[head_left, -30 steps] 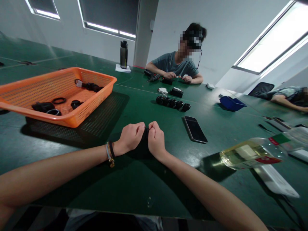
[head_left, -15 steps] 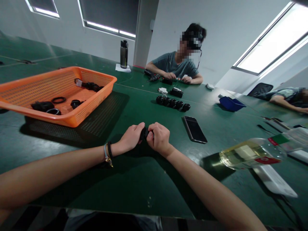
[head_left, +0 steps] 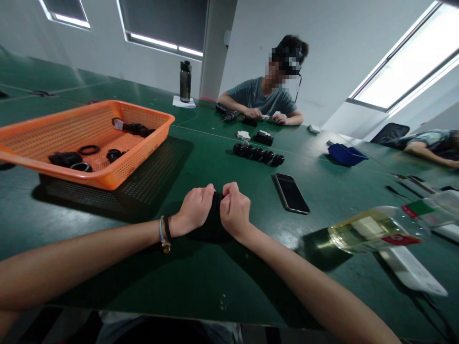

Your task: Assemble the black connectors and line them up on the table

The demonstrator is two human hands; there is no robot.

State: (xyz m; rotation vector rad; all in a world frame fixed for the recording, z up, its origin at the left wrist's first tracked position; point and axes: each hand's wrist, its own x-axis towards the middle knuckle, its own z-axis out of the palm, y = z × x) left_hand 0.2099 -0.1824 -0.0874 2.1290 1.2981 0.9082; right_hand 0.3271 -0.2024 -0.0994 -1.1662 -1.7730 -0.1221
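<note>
My left hand (head_left: pixel 195 206) is closed, thumb on top, on the left side of a small black part (head_left: pixel 216 200). From the other side my right hand (head_left: pixel 235 206) grips the same part, its fingers curled into a fist. Only a narrow dark strip of it shows between the hands, so its kind cannot be made out. Both hands are just above the green table (head_left: pixel 172 282), over their own shadow. Beyond them lies a row of black round parts (head_left: pixel 258 154). To the right of my right hand is a phone (head_left: pixel 291 193).
An orange basket (head_left: pixel 107 179) with black parts and cables stands at left. On the right lie a bottle of yellowish liquid (head_left: pixel 373 231), a white power strip (head_left: pixel 412 270) and a blue bin (head_left: pixel 347 155). Across the table a person (head_left: pixel 265 95) works near a drill (head_left: pixel 227 113).
My hands have turned inward around the black part, and their grip has tightened into fists. Less of the part's shape is visible now. Other things stay in place.
</note>
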